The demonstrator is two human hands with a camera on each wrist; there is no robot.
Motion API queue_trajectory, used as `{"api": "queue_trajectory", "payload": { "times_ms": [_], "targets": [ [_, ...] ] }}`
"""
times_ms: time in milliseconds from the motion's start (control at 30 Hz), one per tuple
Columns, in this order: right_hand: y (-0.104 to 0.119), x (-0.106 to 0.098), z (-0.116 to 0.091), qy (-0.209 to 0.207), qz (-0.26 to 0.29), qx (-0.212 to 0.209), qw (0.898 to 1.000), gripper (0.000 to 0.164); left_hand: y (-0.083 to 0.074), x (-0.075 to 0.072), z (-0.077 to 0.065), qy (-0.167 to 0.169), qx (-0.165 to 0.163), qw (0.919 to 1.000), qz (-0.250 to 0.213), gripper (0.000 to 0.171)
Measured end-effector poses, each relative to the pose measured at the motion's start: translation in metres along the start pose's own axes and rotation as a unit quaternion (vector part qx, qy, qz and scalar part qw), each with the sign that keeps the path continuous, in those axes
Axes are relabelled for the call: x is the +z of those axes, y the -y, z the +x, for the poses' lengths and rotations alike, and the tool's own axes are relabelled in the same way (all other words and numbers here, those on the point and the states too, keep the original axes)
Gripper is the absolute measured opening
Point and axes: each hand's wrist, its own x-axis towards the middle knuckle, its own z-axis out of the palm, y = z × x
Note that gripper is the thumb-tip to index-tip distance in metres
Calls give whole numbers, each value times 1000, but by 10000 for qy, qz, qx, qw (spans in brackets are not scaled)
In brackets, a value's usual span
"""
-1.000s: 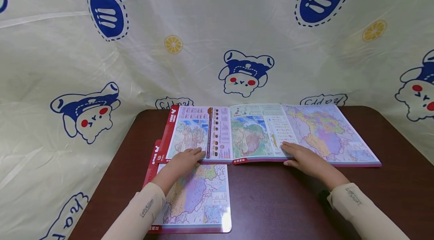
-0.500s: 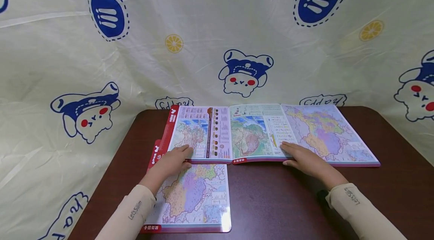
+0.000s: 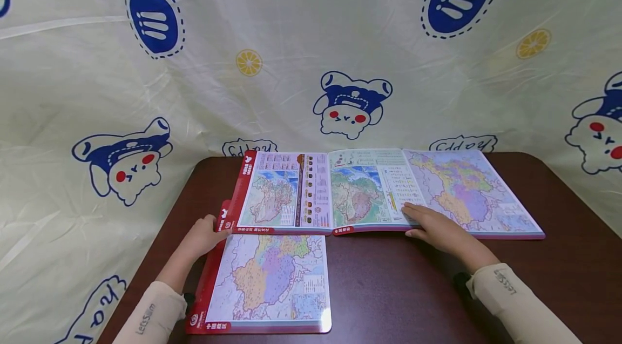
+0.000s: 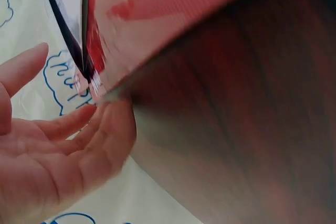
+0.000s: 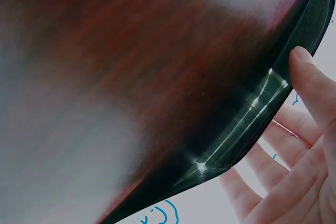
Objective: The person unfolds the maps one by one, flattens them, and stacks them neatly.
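Note:
A fold-out map (image 3: 364,198) lies spread along the back of the table, several printed panels showing. A second folded map (image 3: 264,284) with a red left border lies in front, its upper part covered by the first. At the front left corner of the spread map is my left hand (image 3: 201,237), its fingertips touching the red edge in the left wrist view, the thumb held apart. My right hand (image 3: 439,229) rests at the spread map's front edge, fingers extended on the page, thumb by the edge. In the right wrist view its fingers look relaxed beside a dark glossy edge.
Both maps lie on a dark brown table (image 3: 389,284) with rounded back corners. Behind it hangs a pale curtain (image 3: 286,101) printed with cartoon figures and orange slices.
My left hand has slid left off the spread map's left panel to its red front corner, uncovering the print there. The right hand stays in place.

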Motion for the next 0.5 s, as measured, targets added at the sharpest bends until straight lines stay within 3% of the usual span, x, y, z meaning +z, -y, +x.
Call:
{"api": "queue_trajectory", "payload": {
  "times_ms": [200,500],
  "targets": [
    [1,-1,0,0,26,6,10000,55,11,-9,-3,388,-517,9945,-824,51],
    [2,0,1,7,51,17,10000,55,21,-8,-2,275,-680,9874,-1402,25]
  ]
}}
